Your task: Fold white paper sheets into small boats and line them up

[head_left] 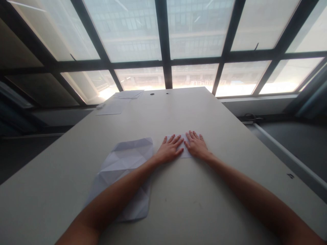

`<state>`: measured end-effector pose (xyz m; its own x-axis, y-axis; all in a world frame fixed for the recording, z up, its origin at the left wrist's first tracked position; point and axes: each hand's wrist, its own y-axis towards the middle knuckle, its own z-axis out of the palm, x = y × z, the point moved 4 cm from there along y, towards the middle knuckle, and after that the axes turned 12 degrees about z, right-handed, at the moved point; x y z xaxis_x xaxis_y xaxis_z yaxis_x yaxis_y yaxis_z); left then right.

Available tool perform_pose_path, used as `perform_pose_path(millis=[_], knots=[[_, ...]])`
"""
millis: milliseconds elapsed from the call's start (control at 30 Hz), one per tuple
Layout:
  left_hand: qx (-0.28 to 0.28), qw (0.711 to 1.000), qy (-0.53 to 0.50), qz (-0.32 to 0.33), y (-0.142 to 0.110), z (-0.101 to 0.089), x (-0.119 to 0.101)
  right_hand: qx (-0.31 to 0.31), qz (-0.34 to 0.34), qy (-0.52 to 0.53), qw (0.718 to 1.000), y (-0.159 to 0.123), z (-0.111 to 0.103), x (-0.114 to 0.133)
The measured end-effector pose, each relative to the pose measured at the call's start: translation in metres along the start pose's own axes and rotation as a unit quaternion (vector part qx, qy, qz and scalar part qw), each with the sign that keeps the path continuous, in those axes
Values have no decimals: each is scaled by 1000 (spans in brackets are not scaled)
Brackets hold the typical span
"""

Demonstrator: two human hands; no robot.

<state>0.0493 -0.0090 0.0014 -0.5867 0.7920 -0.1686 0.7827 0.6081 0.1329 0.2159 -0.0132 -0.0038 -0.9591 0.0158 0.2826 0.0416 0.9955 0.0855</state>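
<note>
A small piece of white paper lies flat on the table, mostly covered by my two hands. My left hand rests palm down on its left part with the fingers spread. On the right part lies my right hand, also palm down with its fingers apart. The thumbs come close to each other near the paper's middle. Left of my left hand is a larger creased sheet of paper, its folds standing slightly off the table. My left forearm passes over that sheet and hides part of it.
The white table stretches away to a wall of dark-framed windows. Several sheets of white paper lie at its far left corner. Two dark round spots show near the far edge. A pale rail runs beyond the right edge.
</note>
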Motion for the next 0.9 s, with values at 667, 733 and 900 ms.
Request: perform_pose_path(millis=[667, 733, 900], knots=[[-7, 989, 56, -134, -4, -4, 8, -17, 61, -40, 997, 4, -2, -10], [-10, 991, 48, -125, -3, -4, 8, -15, 61, -37, 997, 4, -2, -10], [-21, 995, 36, -91, -2, -4, 8, -13, 61, -36, 997, 3, -3, -9]])
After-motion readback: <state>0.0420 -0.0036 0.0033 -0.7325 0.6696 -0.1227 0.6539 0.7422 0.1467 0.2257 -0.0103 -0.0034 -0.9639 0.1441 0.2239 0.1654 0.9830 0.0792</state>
